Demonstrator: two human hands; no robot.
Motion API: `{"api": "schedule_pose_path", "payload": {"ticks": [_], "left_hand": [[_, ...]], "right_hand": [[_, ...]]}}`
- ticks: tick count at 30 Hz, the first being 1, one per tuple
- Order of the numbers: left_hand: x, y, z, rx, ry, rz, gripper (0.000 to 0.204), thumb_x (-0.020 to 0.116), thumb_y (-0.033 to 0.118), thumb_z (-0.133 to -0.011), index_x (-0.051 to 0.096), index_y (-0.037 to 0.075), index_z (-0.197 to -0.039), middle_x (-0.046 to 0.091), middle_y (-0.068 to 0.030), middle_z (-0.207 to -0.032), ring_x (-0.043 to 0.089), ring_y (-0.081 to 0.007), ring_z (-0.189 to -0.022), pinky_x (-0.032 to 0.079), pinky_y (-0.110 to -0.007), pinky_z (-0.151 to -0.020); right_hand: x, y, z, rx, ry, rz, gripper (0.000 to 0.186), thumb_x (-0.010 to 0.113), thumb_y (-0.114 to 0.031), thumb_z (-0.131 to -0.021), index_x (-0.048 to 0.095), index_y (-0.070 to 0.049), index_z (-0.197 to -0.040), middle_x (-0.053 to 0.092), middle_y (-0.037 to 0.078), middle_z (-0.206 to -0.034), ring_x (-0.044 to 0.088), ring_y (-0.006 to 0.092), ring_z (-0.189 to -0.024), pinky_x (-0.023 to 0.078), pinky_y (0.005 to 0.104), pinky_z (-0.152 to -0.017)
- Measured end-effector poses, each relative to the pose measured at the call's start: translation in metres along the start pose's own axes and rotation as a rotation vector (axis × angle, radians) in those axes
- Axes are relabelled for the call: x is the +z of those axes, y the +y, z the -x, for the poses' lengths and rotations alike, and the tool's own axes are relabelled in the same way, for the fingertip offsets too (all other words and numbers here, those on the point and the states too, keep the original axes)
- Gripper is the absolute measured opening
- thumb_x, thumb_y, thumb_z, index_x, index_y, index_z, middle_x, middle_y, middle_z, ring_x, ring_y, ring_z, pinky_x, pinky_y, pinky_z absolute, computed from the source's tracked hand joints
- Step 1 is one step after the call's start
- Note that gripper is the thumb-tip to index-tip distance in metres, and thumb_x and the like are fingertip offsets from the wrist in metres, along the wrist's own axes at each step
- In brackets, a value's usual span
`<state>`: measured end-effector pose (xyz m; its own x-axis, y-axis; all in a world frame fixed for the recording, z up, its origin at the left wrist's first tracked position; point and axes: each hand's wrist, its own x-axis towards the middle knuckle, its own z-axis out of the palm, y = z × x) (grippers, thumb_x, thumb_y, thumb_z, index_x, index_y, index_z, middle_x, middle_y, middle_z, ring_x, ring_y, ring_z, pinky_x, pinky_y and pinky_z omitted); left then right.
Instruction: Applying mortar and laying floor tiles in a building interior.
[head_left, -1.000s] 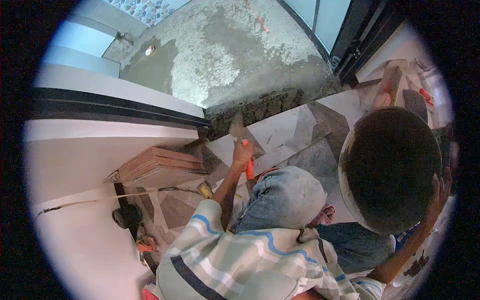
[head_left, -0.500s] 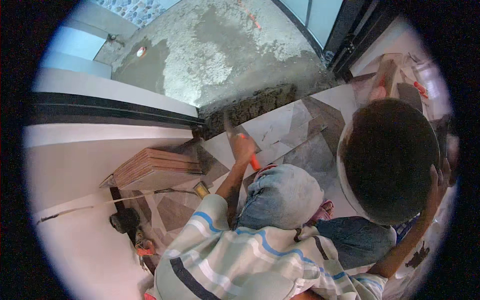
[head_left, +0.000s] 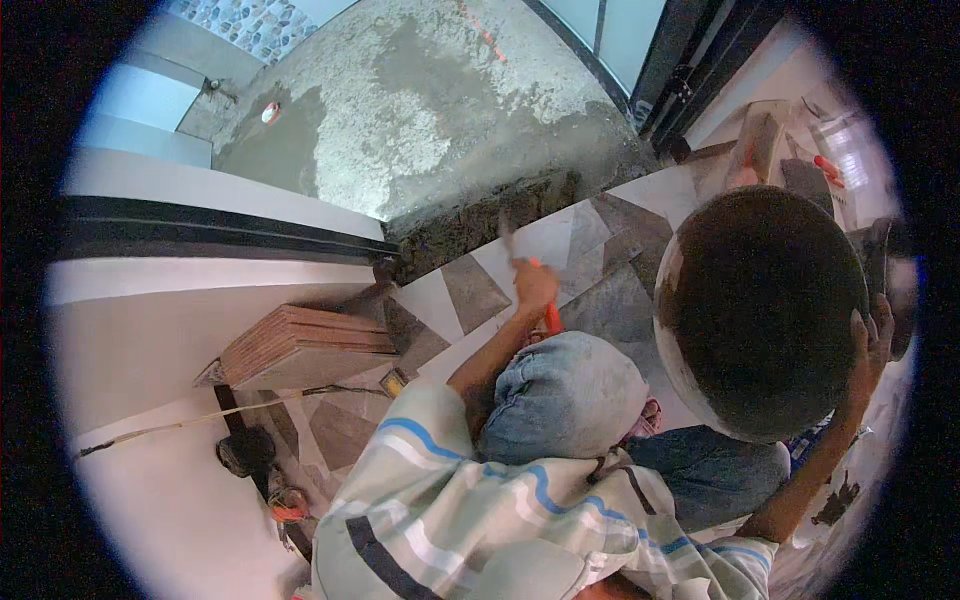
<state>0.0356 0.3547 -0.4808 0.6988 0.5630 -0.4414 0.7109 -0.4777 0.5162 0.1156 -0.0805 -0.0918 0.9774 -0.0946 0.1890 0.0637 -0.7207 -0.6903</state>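
Observation:
My left hand (head_left: 536,287) is closed around an orange-handled tool (head_left: 553,318). Its narrow blade is blurred and points at a dark, wet-looking strip (head_left: 470,222) along the edge of the floor tiles, so its exact kind is unclear. At the right, my right hand (head_left: 872,345) grips the right side of a large round bucket-like container (head_left: 765,310), dark with a pale edge at its left. The container tilts beside my right knee, and whatever is in it cannot be made out. My left knee (head_left: 570,395) is bent just below the left hand.
Beyond the strip lies rough grey concrete (head_left: 390,140) with a small round drain fitting (head_left: 270,112). Stacked tiles (head_left: 305,345) stand by the left wall, near a cable (head_left: 200,425) and a dark power tool (head_left: 245,450). A dark door frame (head_left: 690,90) rises at the upper right.
My left hand has moved right along the strip with the orange-handled tool. My right hand stays on the container. The whole view has shifted slightly.

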Motion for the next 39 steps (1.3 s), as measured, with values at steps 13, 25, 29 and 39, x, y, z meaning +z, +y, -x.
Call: {"api": "schedule_pose_path", "payload": {"ticks": [13,25,29,39], "left_hand": [[-0.087,-0.031,0.027,0.054,0.056,0.013,0.049,0.054,0.027,-0.081,0.040,-0.007,-0.114,0.059,-0.0276,-0.096,0.060,-0.0439,-0.086,0.048,-0.051,-0.075],[-0.134,-0.199,0.031,-0.037,0.262,-0.276,0.050,0.053,0.019,-0.079,0.031,-0.010,-0.113,0.057,-0.0341,-0.099,0.059,-0.0453,-0.091,0.047,-0.048,-0.081],[-0.141,-0.178,0.005,-0.263,0.151,0.125,0.051,0.052,0.019,-0.079,0.030,-0.012,-0.112,0.058,-0.0325,-0.095,0.060,-0.0437,-0.089,0.048,-0.047,-0.078],[-0.093,-0.117,-0.016,-0.172,0.083,-0.156,0.044,0.051,0.020,-0.080,0.043,-0.015,-0.105,0.060,-0.0281,-0.090,0.061,-0.0427,-0.082,0.050,-0.045,-0.075]], "right_hand": [[0.001,0.011,0.009,0.053,0.015,-0.017,0.042,0.057,-0.022,-0.087,0.053,0.002,-0.121,0.041,0.013,-0.136,0.036,0.0252,-0.127,0.026,0.0345,-0.106],[0.000,0.007,0.006,-0.058,0.037,0.127,0.046,0.058,-0.019,-0.087,0.047,0.001,-0.126,0.042,0.012,-0.135,0.039,0.0243,-0.123,0.029,0.0355,-0.104],[0.007,-0.010,0.009,0.063,0.029,-0.093,0.052,0.059,-0.019,-0.088,0.039,-0.001,-0.132,0.047,0.014,-0.129,0.045,0.0227,-0.117,0.034,0.0341,-0.100],[-0.002,-0.005,0.004,0.023,0.020,-0.049,0.044,0.058,-0.020,-0.089,0.048,0.003,-0.125,0.043,0.010,-0.133,0.046,0.0193,-0.116,0.035,0.0300,-0.098]]}}
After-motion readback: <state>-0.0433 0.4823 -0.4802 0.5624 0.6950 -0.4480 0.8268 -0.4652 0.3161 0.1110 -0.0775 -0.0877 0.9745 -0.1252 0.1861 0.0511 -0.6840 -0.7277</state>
